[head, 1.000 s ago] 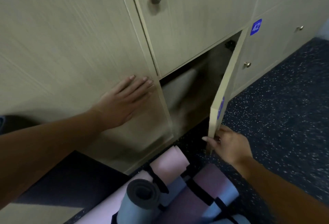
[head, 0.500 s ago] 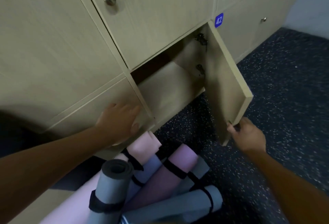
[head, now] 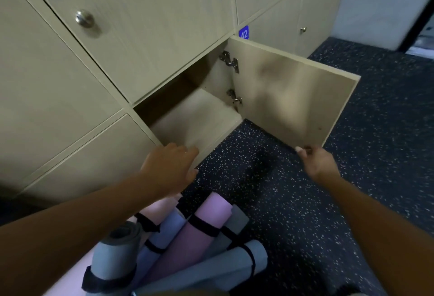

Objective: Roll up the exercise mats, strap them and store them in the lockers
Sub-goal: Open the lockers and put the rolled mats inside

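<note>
Swung wider since a moment ago, the locker door (head: 293, 98) now stands fully open, its lower corner pinched in the right hand (head: 315, 163). Her left hand (head: 170, 166), fingers relaxed and holding nothing, hovers by the locker's (head: 195, 121) front edge; rolled, strapped exercise mats (head: 187, 244) lie on the floor below

Dark speckled floor (head: 293, 201) with a heap of rolled mats at its near edge.
Down on the floor, by the foot of the lockers (head: 70, 154): a pink mat (head: 199, 232), a lilac-blue mat (head: 164, 234), a grey mat (head: 112, 255) and a blue-grey mat (head: 223, 265), each bound by black straps (head: 204, 226), lying side by side and touching.
</note>
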Demonstrator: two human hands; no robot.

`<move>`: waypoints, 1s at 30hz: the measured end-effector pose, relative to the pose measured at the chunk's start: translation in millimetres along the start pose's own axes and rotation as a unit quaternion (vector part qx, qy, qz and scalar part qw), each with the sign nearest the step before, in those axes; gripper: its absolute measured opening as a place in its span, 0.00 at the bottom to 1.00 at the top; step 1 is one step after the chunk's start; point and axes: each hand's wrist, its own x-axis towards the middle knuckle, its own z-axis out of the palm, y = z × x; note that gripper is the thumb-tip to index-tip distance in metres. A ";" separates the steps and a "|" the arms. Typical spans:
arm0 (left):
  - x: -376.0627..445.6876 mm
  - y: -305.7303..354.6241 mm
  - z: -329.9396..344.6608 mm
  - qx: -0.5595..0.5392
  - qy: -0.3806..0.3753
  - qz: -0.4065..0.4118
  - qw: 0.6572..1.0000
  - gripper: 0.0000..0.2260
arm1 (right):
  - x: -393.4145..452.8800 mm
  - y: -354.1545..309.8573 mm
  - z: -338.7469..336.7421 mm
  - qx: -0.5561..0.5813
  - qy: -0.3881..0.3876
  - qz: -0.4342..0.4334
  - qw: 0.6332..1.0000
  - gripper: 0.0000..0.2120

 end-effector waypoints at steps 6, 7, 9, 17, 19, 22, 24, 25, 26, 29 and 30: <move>-7.7 0.5 -6.7 0.010 -0.009 -0.007 1.000 0.16 | -14.5 -38.5 3.0 0.014 -0.062 -0.054 0.996 0.25; -11.8 -0.2 -9.4 0.008 -0.009 -0.009 1.000 0.16 | -20.0 -48.1 2.8 0.022 -0.072 -0.062 0.995 0.24; -22.4 -4.3 -16.7 0.013 -0.007 -0.010 1.000 0.17 | -32.7 -68.8 2.1 0.035 -0.086 -0.084 0.992 0.24; -95.0 -43.7 -79.9 0.045 -0.001 -0.057 0.997 0.21 | -127.8 -144.9 -13.6 0.078 -0.122 -0.190 0.971 0.24; -120.5 -57.6 -96.0 0.061 -0.005 -0.078 0.995 0.22 | -161.1 -154.4 -18.2 0.073 -0.135 -0.212 0.965 0.23; -161.4 -79.9 -107.1 0.072 0.005 -0.096 0.993 0.21 | -206.6 -161.0 -24.0 0.074 -0.152 -0.227 0.959 0.22; -190.8 -95.5 -109.8 0.062 0.016 -0.114 0.991 0.21 | -234.2 -164.7 -28.7 0.068 -0.159 -0.242 0.955 0.21; -205.4 -103.6 -109.7 0.050 0.035 -0.126 0.990 0.21 | -246.7 -165.4 -30.4 0.068 -0.160 -0.247 0.953 0.21; -220.2 -111.7 -109.4 0.041 0.063 -0.140 0.987 0.22 | -259.0 -166.0 -31.1 0.076 -0.159 -0.247 0.953 0.20; -260.2 -135.2 -103.8 0.030 0.127 -0.208 0.969 0.26 | -290.5 -165.5 -30.1 0.095 -0.157 -0.232 0.955 0.17; -272.2 -142.3 -99.4 0.023 0.139 -0.236 0.962 0.27 | -297.5 -165.6 -28.4 0.084 -0.157 -0.232 0.956 0.17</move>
